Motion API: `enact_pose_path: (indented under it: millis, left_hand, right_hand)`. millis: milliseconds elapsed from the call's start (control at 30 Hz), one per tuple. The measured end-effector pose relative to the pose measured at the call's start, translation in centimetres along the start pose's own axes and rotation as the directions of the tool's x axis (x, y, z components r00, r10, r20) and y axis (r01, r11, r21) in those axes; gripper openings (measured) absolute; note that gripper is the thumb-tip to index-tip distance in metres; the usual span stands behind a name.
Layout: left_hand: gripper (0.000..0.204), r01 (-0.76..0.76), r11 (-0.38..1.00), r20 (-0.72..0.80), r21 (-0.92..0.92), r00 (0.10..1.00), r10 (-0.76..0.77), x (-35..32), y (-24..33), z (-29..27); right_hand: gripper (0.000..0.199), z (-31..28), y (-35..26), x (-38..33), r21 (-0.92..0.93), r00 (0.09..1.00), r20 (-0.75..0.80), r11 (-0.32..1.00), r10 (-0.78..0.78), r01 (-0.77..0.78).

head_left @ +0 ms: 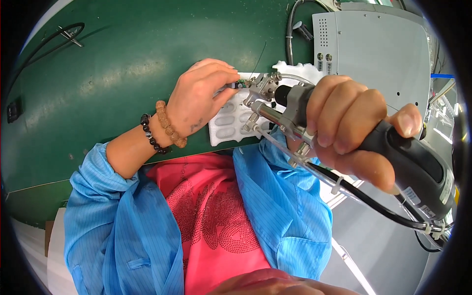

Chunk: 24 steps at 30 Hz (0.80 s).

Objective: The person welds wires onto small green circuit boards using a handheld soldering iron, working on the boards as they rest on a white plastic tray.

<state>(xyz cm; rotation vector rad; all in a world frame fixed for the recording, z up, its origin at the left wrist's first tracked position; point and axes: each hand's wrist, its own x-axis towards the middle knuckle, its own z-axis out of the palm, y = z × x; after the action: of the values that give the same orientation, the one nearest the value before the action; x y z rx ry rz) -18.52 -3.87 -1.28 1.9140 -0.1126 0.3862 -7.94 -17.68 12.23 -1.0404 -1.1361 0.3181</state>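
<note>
My left hand (204, 86) reaches over a white moulded tray (215, 133), thumb and fingers pinching a small green circuit board (240, 84). Only the board's right end shows past the fingertips. A thin dark wire (260, 55) rises close to it. My right hand (351, 115) is wrapped round the black grip of what looks like a wire-feed soldering gun (415, 164). Metal brackets (265, 86) and a tube run along its front end, close to the board. Whether its tip touches the board, I cannot tell.
A grey metal machine box (376, 54) stands at the far right on the green table (123, 44). Black cables (290, 37) lie beside it. A black cable with metal prongs (69, 35) is at the far left, above a small black object (14, 110).
</note>
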Motion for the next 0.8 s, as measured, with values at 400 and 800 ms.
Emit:
enact_pose_path:
  millis: [400, 800]
  left_hand:
    - [0.027, -0.002, 0.999, 0.015, -0.035, 1.0, 0.003, 0.4, 0.2, -1.4]
    - [0.023, 0.085, 0.988, -0.059, 0.126, 0.995, -0.078, 5.0, -0.2, -4.3]
  right_hand:
    - [0.042, 1.2, 0.5, 1.7, 0.015, 0.999, -0.023, 0.999, 0.047, -0.046]
    - [0.051, -2.2, -5.3, -2.8, 0.061, 0.966, -0.153, 0.974, -0.208, 0.219]
